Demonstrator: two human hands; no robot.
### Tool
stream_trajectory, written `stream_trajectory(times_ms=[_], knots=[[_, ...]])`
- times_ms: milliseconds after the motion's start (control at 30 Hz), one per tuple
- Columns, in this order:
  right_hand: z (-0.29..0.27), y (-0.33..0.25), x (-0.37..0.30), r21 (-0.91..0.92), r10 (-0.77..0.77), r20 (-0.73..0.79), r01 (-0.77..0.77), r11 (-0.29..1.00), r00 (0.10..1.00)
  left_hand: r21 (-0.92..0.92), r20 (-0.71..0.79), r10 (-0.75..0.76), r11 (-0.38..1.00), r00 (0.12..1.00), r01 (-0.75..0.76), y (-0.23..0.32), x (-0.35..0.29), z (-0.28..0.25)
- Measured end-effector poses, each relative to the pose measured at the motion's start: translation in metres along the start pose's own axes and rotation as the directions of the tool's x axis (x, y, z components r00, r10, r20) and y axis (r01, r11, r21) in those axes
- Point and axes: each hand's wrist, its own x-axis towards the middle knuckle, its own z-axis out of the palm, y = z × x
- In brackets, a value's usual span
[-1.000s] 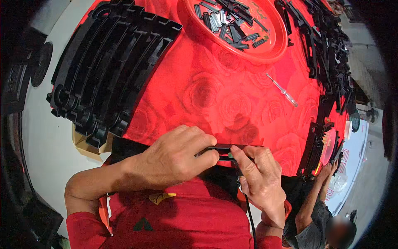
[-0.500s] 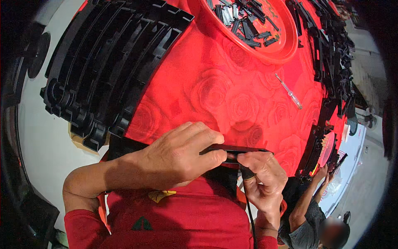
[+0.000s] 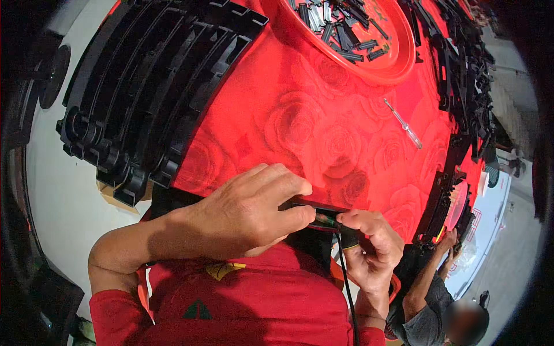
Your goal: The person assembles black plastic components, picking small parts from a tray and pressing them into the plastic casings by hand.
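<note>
Close to my body, at the table's near edge, my left hand (image 3: 254, 207) pinches a narrow black plastic piece (image 3: 326, 218) between thumb and fingers. Part of the piece shows a greenish-brown shine; the rest is hidden by my fingers. My right hand (image 3: 374, 248) is closed at the right end of the piece, its fingertips touching or almost touching it. Within the right hand sits a dark object with a thin yellow band (image 3: 350, 242), mostly covered. A thin black cord (image 3: 348, 288) runs from there down past my shirt.
Long black curved plastic panels (image 3: 161, 75) are stacked at the left. A red basin (image 3: 398, 72) holds small black parts at the back. A clear-handled screwdriver (image 3: 405, 126) lies on the red rose-patterned cloth (image 3: 294, 127). Black parts (image 3: 456, 86) line the right; a co-worker (image 3: 430, 300) sits there.
My right fingers have shifted slightly right and opened a little, showing more of the piece's shiny part. My left hand has hardly moved. The co-worker's hands have moved slightly.
</note>
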Motion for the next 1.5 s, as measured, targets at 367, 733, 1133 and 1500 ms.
stream_trajectory(times_ms=[367,733,1133,1500], knots=[[0.001,-0.009,-0.008,0.175,0.284,-0.016,-0.277,0.945,0.959,0.043,-0.001,0.032,0.999,0.999,-0.032,-0.001,-0.002,0.002],[0.014,0.003,-0.012,0.267,0.216,-0.176,-0.165,0.949,0.96,-0.018,0.0,-0.007,1.0,1.0,0.007,0.001,0.0,-0.001],[0.01,-0.003,-0.011,0.173,0.222,-0.097,-0.204,0.964,0.97,0.174,0.061,0.075,0.981,0.995,-0.084,0.003,0.001,0.0],[-0.008,-0.003,-0.012,-0.184,-0.038,-0.058,0.027,0.983,0.998,0.238,0.086,0.085,0.966,0.993,-0.103,0.007,0.0,0.0]])
